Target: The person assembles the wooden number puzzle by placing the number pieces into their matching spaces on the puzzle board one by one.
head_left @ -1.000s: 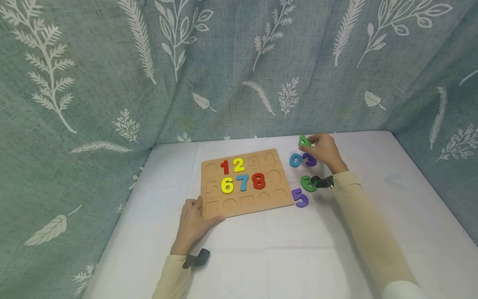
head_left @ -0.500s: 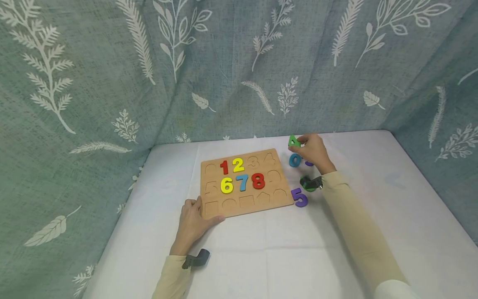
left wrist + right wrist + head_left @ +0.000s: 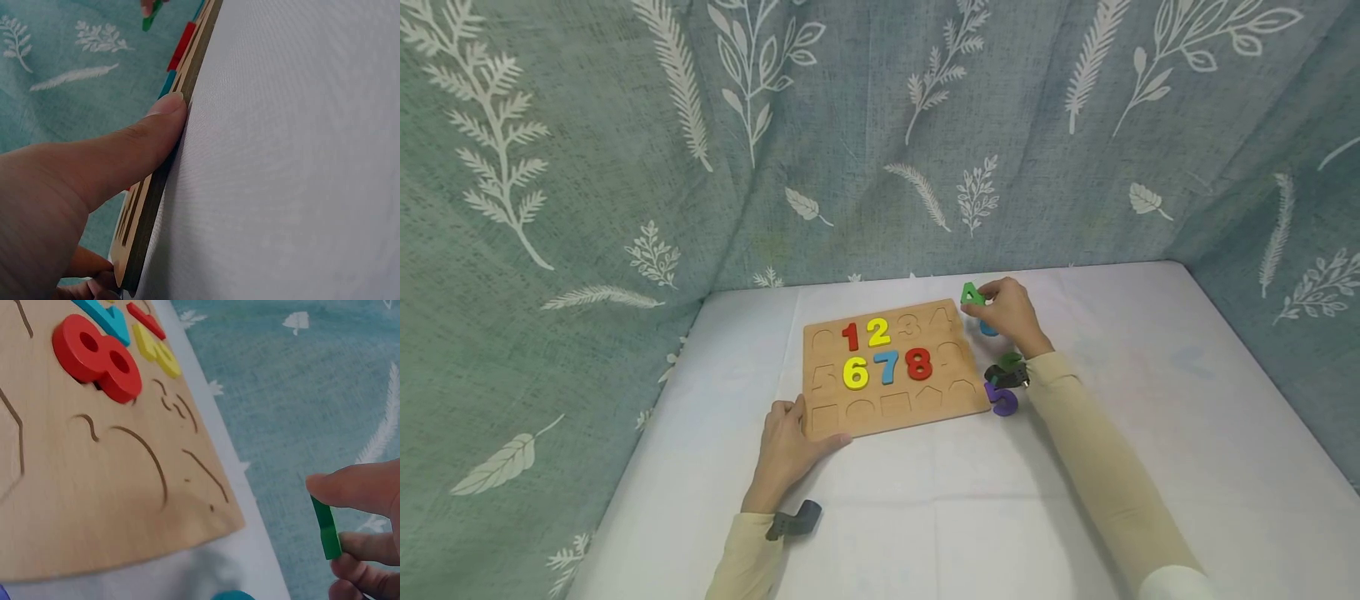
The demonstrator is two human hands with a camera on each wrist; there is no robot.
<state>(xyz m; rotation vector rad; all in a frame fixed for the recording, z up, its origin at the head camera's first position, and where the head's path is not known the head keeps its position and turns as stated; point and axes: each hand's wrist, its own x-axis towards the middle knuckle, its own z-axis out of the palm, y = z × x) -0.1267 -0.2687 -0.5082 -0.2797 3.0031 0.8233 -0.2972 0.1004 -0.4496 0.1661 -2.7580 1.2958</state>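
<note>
My left hand (image 3: 786, 450) holds the near left corner of a wooden number puzzle board (image 3: 831, 358). Its thumb (image 3: 167, 106) presses along the near edge, while curled fingers lie at the left side. Past the board's far right corner, my right hand (image 3: 1011, 315) pinches a green number 4 (image 3: 972, 293) between thumb and fingers. The right wrist view shows this green 4 (image 3: 326, 531) edge-on, above the table. Raised on the board are a red 1 (image 3: 850, 337), yellow 2 (image 3: 878, 332), yellow 6 (image 3: 855, 373), blue 7 (image 3: 886, 366) and red 8 (image 3: 918, 363).
Right of the board lie a blue 0 (image 3: 988, 328), partly behind the right hand, a purple 5 (image 3: 1003, 403) and a mostly covered green number (image 3: 1011, 361). A white cloth (image 3: 925, 517) covers the table. Leaf-patterned green curtains (image 3: 850, 125) stand behind it.
My right hand has carried the green 4 leftward toward the board's far right corner, now hiding the purple 3. The left hand and board have stayed in place.
</note>
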